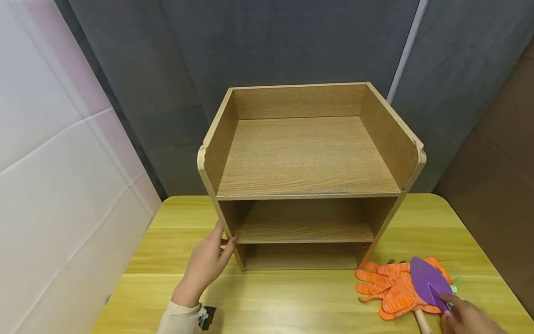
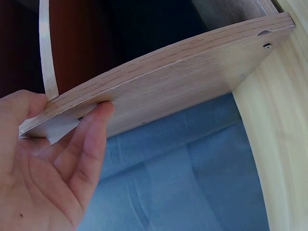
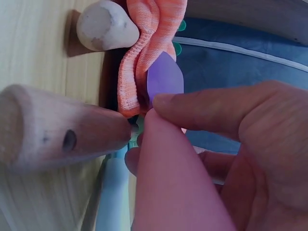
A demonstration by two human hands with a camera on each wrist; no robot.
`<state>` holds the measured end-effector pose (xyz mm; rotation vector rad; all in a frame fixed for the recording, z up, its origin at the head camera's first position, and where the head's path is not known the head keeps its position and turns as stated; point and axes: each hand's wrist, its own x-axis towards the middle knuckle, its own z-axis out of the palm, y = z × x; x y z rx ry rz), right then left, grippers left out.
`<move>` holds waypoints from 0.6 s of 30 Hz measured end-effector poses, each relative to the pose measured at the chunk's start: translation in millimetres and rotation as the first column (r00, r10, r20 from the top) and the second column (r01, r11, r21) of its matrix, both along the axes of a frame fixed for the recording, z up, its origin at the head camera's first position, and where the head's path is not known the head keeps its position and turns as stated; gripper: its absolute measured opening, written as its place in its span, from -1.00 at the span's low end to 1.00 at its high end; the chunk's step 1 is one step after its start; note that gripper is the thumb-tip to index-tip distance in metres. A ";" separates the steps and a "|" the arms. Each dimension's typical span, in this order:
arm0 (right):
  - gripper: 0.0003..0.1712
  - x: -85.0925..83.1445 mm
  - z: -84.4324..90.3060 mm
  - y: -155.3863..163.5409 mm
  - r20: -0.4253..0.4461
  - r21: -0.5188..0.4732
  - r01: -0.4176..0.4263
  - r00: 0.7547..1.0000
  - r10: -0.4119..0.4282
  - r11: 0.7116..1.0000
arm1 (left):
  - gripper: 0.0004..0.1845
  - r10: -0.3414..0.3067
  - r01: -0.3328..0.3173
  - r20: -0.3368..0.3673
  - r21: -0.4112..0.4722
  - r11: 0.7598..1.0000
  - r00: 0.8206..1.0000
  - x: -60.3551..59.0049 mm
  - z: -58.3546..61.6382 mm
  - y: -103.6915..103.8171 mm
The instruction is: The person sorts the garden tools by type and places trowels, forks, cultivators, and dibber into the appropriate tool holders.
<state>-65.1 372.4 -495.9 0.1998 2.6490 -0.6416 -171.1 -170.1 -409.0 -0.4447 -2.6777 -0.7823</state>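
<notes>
A small wooden shelf unit [image 1: 308, 157] stands upright on the table, its open front facing me. My left hand [image 1: 206, 262] pinches the front edge of its left side panel [image 2: 159, 72], thumb on the front and fingers along the outer face. At the lower right, my right hand [image 1: 473, 317] holds a small garden trowel with a purple blade [image 1: 429, 280] and a pink handle [image 3: 175, 178], thumb and fingers near where blade meets handle. The blade is over orange knit gloves [image 1: 392, 287], which lie on the table; whether it touches them I cannot tell.
Beside the gloves lie wooden tool handles [image 3: 62, 130] and a light blue handle [image 3: 114, 187], their heads mostly hidden. A dark grey curtain [image 1: 292, 41] hangs behind the yellow wood-grain table [image 1: 292, 297]. A white wall [image 1: 54, 185] flanks the left, a brown panel [image 1: 496, 185] the right.
</notes>
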 end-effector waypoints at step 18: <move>-0.43 0.8 -2.7 5.8 0.053 -0.058 0.047 0.998 -0.044 0.997 | -0.45 -0.008 0.008 0.018 -0.004 1.000 1.000 1.1 1.2 -2.7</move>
